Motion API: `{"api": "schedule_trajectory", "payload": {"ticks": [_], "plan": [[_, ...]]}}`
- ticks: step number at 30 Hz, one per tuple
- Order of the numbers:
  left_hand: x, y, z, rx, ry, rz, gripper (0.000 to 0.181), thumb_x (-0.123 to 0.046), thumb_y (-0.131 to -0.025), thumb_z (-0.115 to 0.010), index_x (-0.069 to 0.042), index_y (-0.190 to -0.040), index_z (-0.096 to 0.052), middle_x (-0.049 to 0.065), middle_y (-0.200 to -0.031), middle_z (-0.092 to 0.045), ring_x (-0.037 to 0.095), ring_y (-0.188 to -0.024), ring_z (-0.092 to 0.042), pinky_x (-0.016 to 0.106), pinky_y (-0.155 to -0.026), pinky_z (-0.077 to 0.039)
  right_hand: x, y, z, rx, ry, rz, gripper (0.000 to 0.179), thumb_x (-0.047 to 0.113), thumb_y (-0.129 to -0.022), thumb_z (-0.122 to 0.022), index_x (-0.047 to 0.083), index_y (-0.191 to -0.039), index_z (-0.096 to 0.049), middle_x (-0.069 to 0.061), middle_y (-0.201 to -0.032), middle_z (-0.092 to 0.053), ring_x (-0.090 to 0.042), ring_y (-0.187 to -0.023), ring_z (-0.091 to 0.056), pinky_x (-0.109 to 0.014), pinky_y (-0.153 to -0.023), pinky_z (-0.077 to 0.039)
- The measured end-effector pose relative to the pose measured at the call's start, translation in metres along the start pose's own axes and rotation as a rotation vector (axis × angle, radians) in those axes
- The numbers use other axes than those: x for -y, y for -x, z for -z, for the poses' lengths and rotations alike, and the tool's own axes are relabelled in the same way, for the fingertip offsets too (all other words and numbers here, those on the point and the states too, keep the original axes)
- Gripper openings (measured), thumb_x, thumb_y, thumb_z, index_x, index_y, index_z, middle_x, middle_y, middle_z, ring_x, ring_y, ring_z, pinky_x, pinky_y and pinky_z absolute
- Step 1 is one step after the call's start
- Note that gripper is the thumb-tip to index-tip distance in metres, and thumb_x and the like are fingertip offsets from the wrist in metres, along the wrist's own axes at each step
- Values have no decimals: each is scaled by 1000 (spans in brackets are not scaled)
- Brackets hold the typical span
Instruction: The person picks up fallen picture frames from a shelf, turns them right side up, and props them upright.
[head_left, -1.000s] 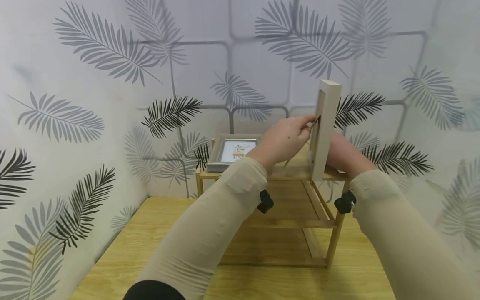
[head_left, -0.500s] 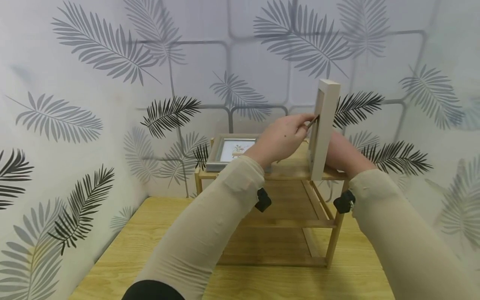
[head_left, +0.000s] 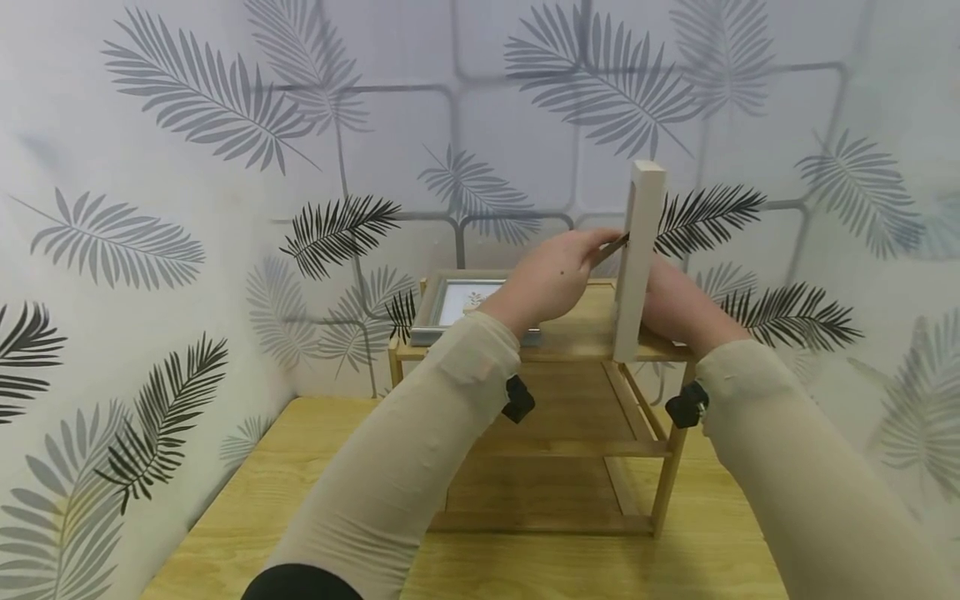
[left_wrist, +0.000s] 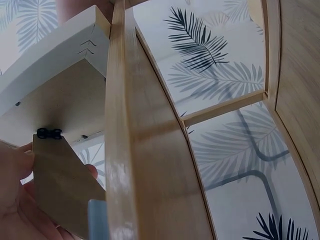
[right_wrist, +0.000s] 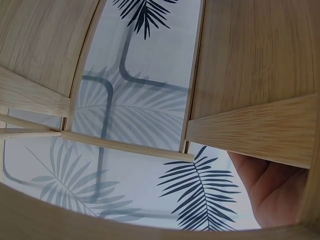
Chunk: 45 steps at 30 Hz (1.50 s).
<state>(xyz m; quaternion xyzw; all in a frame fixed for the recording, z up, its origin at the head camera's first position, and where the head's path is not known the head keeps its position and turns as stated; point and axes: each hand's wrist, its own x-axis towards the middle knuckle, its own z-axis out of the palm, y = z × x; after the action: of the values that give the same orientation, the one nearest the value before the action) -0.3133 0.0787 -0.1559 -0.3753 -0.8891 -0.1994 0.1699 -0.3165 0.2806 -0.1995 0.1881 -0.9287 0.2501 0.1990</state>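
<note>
A white picture frame (head_left: 640, 267) stands upright, seen edge-on in the head view, on the top board of a wooden shelf (head_left: 577, 342). Its brown back leg (left_wrist: 62, 177) hangs from a black hinge (left_wrist: 49, 133) and is swung out from the backing. My left hand (head_left: 549, 279) grips this leg between thumb and fingers, left of the frame. My right hand (head_left: 669, 302) is on the frame's other side. The frame hides its fingers in the head view; the right wrist view shows only part of the hand (right_wrist: 272, 192) behind a shelf rail.
A silver-edged picture frame (head_left: 426, 323) lies flat on the shelf's top left, partly behind my left arm. Lower boards (head_left: 540, 492) sit beneath the top. The shelf stands on a yellow wooden table (head_left: 262, 475) against a leaf-patterned wall (head_left: 405, 125).
The upright frame has shifted slightly left and turned more edge-on. My left hand has drawn a little left with the leg, which stands farther out.
</note>
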Motion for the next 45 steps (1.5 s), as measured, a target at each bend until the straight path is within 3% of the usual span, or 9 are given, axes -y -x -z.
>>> {"api": "schedule_trajectory", "payload": {"ticks": [5,9,17,20,25,29,36,45], "plan": [[1,-1,1,-4,-36,6,43,-19,-111,-39,-29,-152,-49,-3,-141,-59,13,-130,-52,30,-108,-40,0,0,-1,21,-14,-42,25,13,-102,-57,-2,-121,-49,-27,-126,-58,-43,-122,-53,-61,-103,-38],[1,1,2,-9,-29,7,41,-23,-111,-40,-29,-151,-49,-2,-137,-61,14,-126,-54,31,-105,-42,1,0,-1,34,-25,-73,30,15,-103,-55,-2,-127,-47,-28,-131,-56,-44,-126,-51,-62,-104,-37],[0,8,1,-36,-44,-15,42,-26,-112,-37,-24,-152,-47,-2,-134,-60,12,-117,-56,31,-98,-46,3,2,-1,41,-44,-103,30,17,-104,-56,-3,-125,-47,-28,-127,-58,-42,-119,-55,-62,-99,-40],[-1,14,0,-111,-32,-46,41,-25,-111,-38,-19,-150,-49,-1,-130,-59,11,-111,-56,29,-91,-47,4,3,-2,41,-49,-109,30,17,-104,-56,-2,-124,-47,-28,-127,-58,-42,-118,-55,-62,-99,-41],[-8,29,0,-304,-2,-114,38,-27,-108,-46,-13,-143,-55,-1,-122,-61,11,-107,-57,26,-86,-47,4,2,-2,38,-48,-104,32,18,-104,-55,-2,-127,-46,-28,-129,-57,-43,-123,-52,-62,-102,-39],[-16,36,0,-371,27,-163,46,-32,-106,-53,-8,-145,-52,0,-112,-64,11,-96,-59,24,-79,-47,3,2,-1,34,-55,-93,35,20,-104,-55,-1,-131,-46,-27,-130,-57,-44,-125,-51,-62,-103,-39],[-24,43,-10,-325,110,-158,64,-34,-100,-65,-6,-150,-36,2,-108,-63,13,-86,-61,22,-71,-49,4,2,0,40,-60,-105,35,21,-105,-54,-2,-130,-47,-27,-128,-57,-43,-121,-54,-62,-99,-41],[-26,44,-27,-281,139,-122,69,-39,-97,-68,-9,-148,-32,1,-104,-61,10,-80,-60,22,-64,-49,4,2,1,69,-49,-92,38,8,-102,-53,-5,-136,-41,-31,-128,-56,-44,-119,-54,-61,-97,-41]]}}
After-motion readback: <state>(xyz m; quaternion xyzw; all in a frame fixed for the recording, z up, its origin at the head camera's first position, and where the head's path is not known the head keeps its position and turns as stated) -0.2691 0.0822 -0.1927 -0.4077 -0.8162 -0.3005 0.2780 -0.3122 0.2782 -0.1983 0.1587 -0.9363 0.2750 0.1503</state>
